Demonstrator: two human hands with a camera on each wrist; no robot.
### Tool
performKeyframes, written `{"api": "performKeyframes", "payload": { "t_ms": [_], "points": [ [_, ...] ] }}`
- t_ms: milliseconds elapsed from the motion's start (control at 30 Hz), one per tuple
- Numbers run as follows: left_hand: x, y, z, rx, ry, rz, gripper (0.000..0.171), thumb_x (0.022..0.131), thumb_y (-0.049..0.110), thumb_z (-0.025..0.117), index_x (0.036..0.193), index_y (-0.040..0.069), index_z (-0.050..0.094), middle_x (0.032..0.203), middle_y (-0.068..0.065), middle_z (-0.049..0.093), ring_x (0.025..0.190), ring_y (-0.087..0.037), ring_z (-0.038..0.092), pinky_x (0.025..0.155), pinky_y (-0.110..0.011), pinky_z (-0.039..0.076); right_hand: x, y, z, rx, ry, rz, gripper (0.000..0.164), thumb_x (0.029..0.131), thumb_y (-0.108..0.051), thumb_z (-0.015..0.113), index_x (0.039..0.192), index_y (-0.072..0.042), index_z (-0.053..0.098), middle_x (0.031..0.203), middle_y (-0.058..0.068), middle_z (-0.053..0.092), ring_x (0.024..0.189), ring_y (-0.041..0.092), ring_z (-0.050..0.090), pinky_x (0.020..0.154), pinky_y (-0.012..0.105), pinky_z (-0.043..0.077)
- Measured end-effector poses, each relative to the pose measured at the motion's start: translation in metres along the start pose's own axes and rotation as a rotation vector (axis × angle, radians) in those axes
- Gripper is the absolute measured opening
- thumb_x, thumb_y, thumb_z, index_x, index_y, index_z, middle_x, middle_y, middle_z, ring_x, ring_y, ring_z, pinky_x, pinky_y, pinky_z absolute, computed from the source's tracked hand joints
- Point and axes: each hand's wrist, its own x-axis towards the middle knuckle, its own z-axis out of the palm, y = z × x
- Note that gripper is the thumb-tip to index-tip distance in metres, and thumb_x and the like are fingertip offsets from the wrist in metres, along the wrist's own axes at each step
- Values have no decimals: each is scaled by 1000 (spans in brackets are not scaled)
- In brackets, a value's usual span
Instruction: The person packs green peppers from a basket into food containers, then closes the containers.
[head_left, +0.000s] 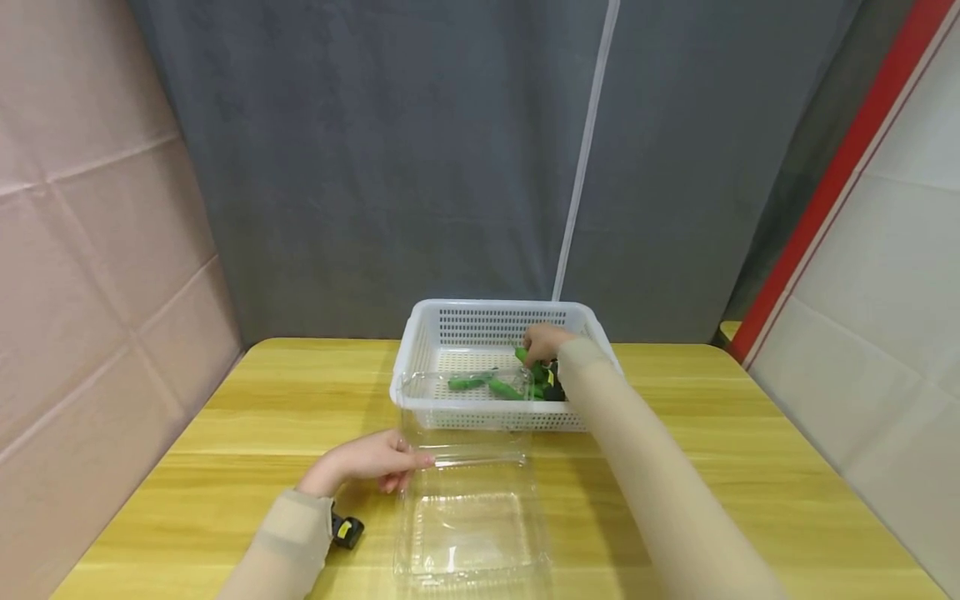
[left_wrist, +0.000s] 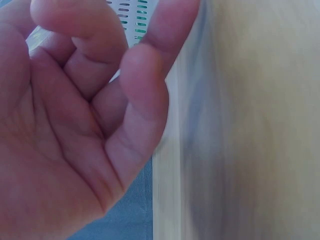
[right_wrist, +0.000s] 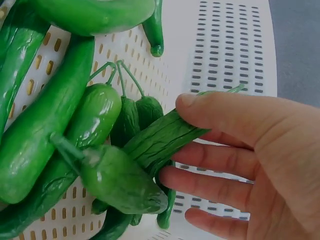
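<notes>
In the head view my left hand [head_left: 378,460] is at the left side of a clear plastic clamshell container [head_left: 468,533], gripping it near the hinge. Its folded-up lid overlaps the basket's front. In the left wrist view the fingers [left_wrist: 145,95] of this hand bend loosely, and the grip itself is mostly hidden. My right hand [head_left: 546,342] reaches into a white slotted basket [head_left: 420,333]. Between thumb and fingers it pinches a wrinkled green pepper [right_wrist: 162,135]. Several more green peppers [right_wrist: 45,140] lie beside it in the basket.
Everything stands on a yellow wood-grain table [head_left: 315,392]. A grey curtain [head_left: 375,167] hangs behind it. Pale walls rise at both sides, the right one with a red strip [head_left: 832,187]. A black wrist camera [head_left: 347,532] sits at the left wrist.
</notes>
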Motion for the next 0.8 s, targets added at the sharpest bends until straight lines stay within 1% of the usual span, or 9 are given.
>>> {"api": "performKeyframes", "payload": {
  "t_ms": [200,267,333,400,467,533,633,700,800],
  "points": [
    [1,0,-1,13,-1,15,56,99,38,55,59,-2,60,47,0,54,41,-12,45,51,-24,45,-8,2,-8,71,20,-29,19,85,-14,73,75,-9,58,74,8,60,70,27,64,60,33,45],
    [2,-1,-2,17,-1,18,56,99,38,55,59,-2,60,47,0,55,41,-12,45,52,-25,45,-10,2,-11,79,28,-42,20,87,-14,72,76,-6,58,76,13,62,73,29,65,63,36,46],
    [3,-2,-2,18,-1,21,56,99,38,55,59,-2,60,47,0,55,41,-13,45,51,-25,45,-13,3,-12,91,44,-47,14,88,-15,71,85,-4,63,87,14,64,78,28,66,70,39,50],
    [3,-3,-2,14,-3,22,56,99,38,55,59,-2,60,47,0,55,41,-12,45,50,-24,45,-15,3,-13,113,60,-48,16,89,-15,70,96,-1,65,97,14,64,80,26,66,77,43,52],
    [4,-3,-2,13,-3,24,56,99,38,55,59,-2,60,47,0,54,41,-12,45,49,-24,44,-17,4,-13,137,74,-52,18,89,-14,69,100,0,66,102,15,64,81,26,66,80,45,52],
    [4,-3,-2,13,-3,25,56,99,38,55,59,-2,60,47,0,54,41,-12,45,49,-23,44,-18,5,-14,157,83,-58,15,90,-13,69,94,0,64,98,18,64,79,26,66,79,45,52],
    [5,-3,-2,14,-4,25,56,99,39,55,59,-1,60,47,1,54,41,-12,45,49,-23,43,-19,6,-14,180,92,-76,14,90,-11,68,83,-2,61,87,18,63,77,27,65,77,47,52],
    [5,-3,-2,12,-6,24,56,99,38,55,59,-1,60,47,1,54,41,-12,45,48,-23,43,-20,7,-14,188,104,-88,12,90,-10,67,84,-2,61,85,16,62,78,29,66,77,48,52],
    [5,-3,-2,12,-7,25,56,99,38,55,59,-2,60,47,1,54,41,-12,45,48,-23,43,-22,7,-16,189,129,-99,11,89,-9,67,92,1,63,87,12,63,82,32,66,75,45,52]
  ]
}}
